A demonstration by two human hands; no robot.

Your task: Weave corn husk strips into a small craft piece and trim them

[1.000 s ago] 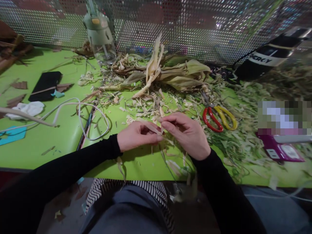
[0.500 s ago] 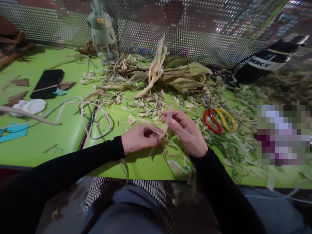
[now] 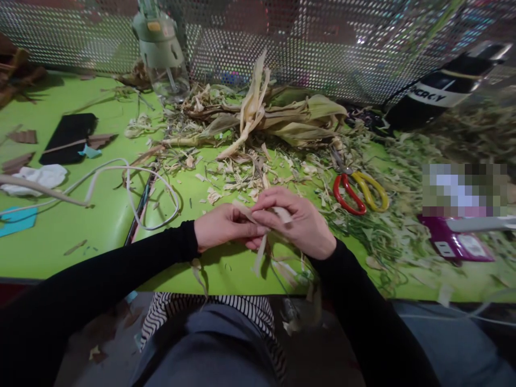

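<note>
Above the front edge of the green table, my left hand (image 3: 221, 227) is closed, pinching a pale strip of corn husk (image 3: 260, 255). Close against it, my right hand (image 3: 292, 217) grips the same husk, and a curled end shows at its fingers. Where the fingertips meet, the fold of the strip is partly hidden. Right of my right hand lie scissors (image 3: 350, 191) with one red and one yellow handle. Beyond both hands, a bundle of dried corn husks (image 3: 290, 121) rests on the table, with one pale husk (image 3: 253, 102) sticking up.
Husk scraps and shreds (image 3: 374, 242) cover much of the green table (image 3: 100, 242). At left lie a black phone (image 3: 68, 138), white tissue (image 3: 36, 179) and a white cable (image 3: 133, 215). A clear bottle (image 3: 163, 59) and a black bottle (image 3: 439, 99) stand before a perforated metal screen (image 3: 250, 32).
My right hand has moved left and down to meet my left hand, closing on the husk strip. The strip's upright end now bends down below the fingers.
</note>
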